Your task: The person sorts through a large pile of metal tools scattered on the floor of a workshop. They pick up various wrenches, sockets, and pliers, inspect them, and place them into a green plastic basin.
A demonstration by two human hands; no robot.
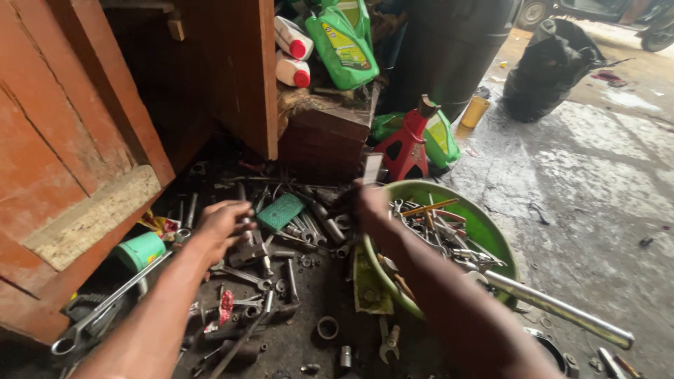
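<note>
1. The left hand (223,223) is stretched out low over a heap of loose metal tools (281,260) on the dirty floor (597,210). Its fingers are half curled and rest on the wrenches and sockets; the grip looks loose, and I cannot tell if it already closes on one piece.
2. The right hand (371,203) is raised at the near rim of the green basin (484,224). It seems to pinch a small flat metal piece (372,167) that stands upright above the fingers, so the grip is narrow; the picture is blurred there, and what the piece is stays unclear.
3. The basin already holds many spanners and other hand tools, with a long shiny metal pipe (562,309) lying over its rim toward the right.
4. Judged from this, the sorting is only partly done: a good number of tools lie in the basin, but a large pile is still spread on the floor between the two hands, with a green mesh pad (281,210) on top of it.
5. Around: a small green cup (140,250) beside the left forearm, a red jack stand (406,147) behind the basin, green oil bottles (344,42) on a wooden box, and a brown wooden cabinet (70,140) at the left.
</note>
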